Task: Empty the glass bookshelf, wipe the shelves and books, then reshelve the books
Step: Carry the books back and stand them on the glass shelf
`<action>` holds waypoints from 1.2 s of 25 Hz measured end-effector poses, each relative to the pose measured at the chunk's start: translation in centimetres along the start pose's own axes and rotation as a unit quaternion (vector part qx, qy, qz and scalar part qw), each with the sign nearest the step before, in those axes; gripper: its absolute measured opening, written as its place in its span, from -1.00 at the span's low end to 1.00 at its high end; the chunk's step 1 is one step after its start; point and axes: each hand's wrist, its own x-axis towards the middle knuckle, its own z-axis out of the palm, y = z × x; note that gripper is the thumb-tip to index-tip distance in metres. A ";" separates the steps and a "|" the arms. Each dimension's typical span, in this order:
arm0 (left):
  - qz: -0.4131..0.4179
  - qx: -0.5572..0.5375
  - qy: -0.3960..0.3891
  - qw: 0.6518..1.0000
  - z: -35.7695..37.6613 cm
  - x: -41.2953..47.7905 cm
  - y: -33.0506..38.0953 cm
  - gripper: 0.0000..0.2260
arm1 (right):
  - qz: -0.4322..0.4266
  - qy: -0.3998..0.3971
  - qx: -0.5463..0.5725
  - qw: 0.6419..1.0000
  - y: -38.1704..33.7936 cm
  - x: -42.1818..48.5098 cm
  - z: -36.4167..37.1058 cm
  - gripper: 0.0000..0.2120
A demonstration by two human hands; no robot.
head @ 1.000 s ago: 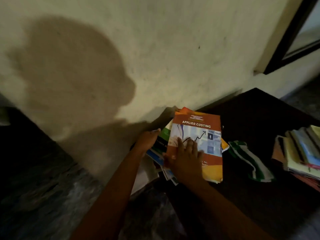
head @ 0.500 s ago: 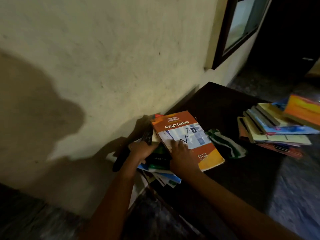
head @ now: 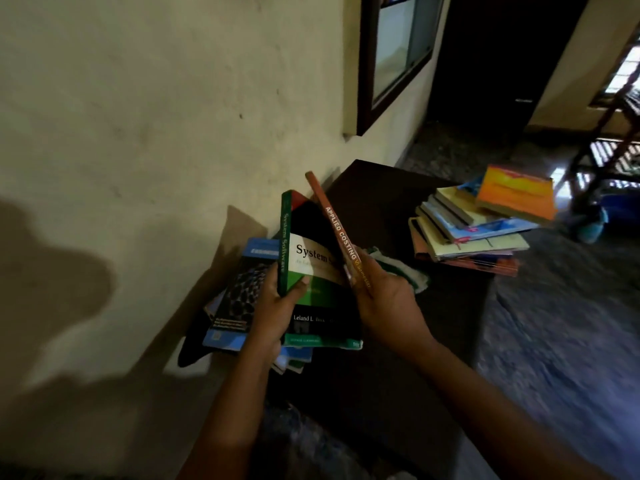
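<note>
My left hand (head: 273,306) grips the green System Software book (head: 311,271) by its spine, tilted up off the pile. My right hand (head: 384,299) holds the orange Applied Costing book (head: 337,230) on edge, spine toward me, leaning against the green book. Under them lies a blue and black book (head: 239,296) and more books on the dark table (head: 398,341) by the wall. A green and white striped cloth (head: 408,275) lies just right of my right hand. The glass bookshelf (head: 398,46) hangs on the wall above.
A second stack of books (head: 485,223), topped by an orange one, sits at the table's far right edge. The cream wall (head: 156,133) runs along the left. A dark doorway and a wooden stand are at the back right.
Both books have been lifted from flat on the pile to upright. My left hand moved from the pile's side onto the green book; my right hand tipped the orange book on edge.
</note>
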 end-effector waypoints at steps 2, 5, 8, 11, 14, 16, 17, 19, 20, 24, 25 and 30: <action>0.022 -0.006 -0.016 1.000 2.1 -1.6 1.2 -0.67 | -0.002 0.024 0.051 0.998 0.6 -1.7 -2.8 -0.55; 0.037 -0.018 -0.042 0.998 7.0 -4.0 2.2 -0.67 | 0.010 0.081 0.059 0.995 3.8 -4.4 -8.1 -0.53; 0.038 -0.004 -0.099 0.994 14.3 -6.0 2.9 -0.64 | 0.051 0.168 0.033 0.984 9.6 -7.4 -14.5 -0.57; 0.042 0.034 -0.169 0.984 22.4 -7.2 2.2 -0.62 | 0.097 0.194 0.004 0.976 15.1 -10.9 -20.3 -0.55; 0.036 0.086 -0.233 0.968 31.6 -8.5 0.2 -0.61 | 0.165 0.225 0.005 0.960 21.1 -15.5 -25.6 -0.69; 0.026 0.110 -0.267 0.957 37.1 -8.9 -1.8 -0.60 | 0.229 0.228 0.008 0.946 25.1 -18.5 -28.4 -0.66; 0.023 0.123 -0.278 0.952 39.2 -9.1 -2.6 -0.61 | 0.263 0.226 0.011 0.938 26.9 -19.7 -29.3 -0.64; 0.018 0.149 -0.302 0.941 42.9 -9.4 -4.4 -0.65 | 0.314 0.227 0.012 0.922 30.8 -21.7 -30.7 -0.64; 0.013 0.161 -0.311 0.936 44.7 -9.4 -5.3 -0.67 | 0.334 0.230 0.007 0.914 33.0 -22.6 -31.1 -0.66; 0.000 0.206 -0.337 0.918 50.9 -6.7 -8.4 -0.66 | 0.414 0.200 0.009 0.888 41.6 -24.4 -31.8 -0.65; 0.004 0.217 -0.337 0.916 52.4 -5.5 -9.2 -0.65 | 0.428 0.191 0.010 0.883 43.7 -24.3 -32.0 -0.65; 0.006 0.253 -0.295 0.921 59.9 2.2 -12.1 -0.67 | 0.513 0.113 -0.009 0.851 54.2 -20.5 -34.9 -0.68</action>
